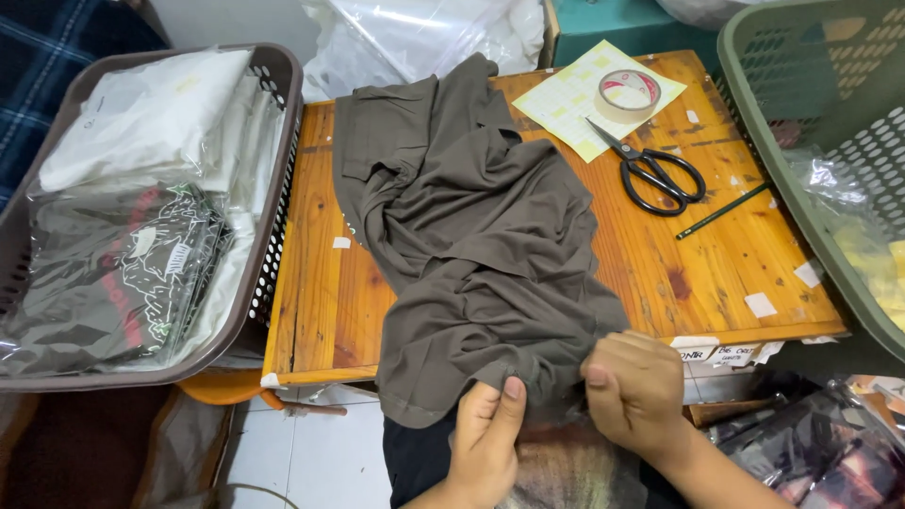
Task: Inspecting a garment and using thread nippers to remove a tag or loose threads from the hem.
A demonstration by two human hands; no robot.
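Both hands pinch the near hem of a grey-brown shirt — left hand with thumb and fingers closed on the fabric, right hand fisted around it. The shirt lies crumpled across the wooden table, its near edge hanging off toward the person. On the table beyond the shirt: black scissors, tape roll on a yellow sheet, pencil. Left of the table — brown basket of bagged shirts; right, green basket.

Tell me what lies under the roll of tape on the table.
The roll of tape rests on a pale yellow paper sheet, which lies on the wooden table. Whatever is beneath that sheet is hidden.
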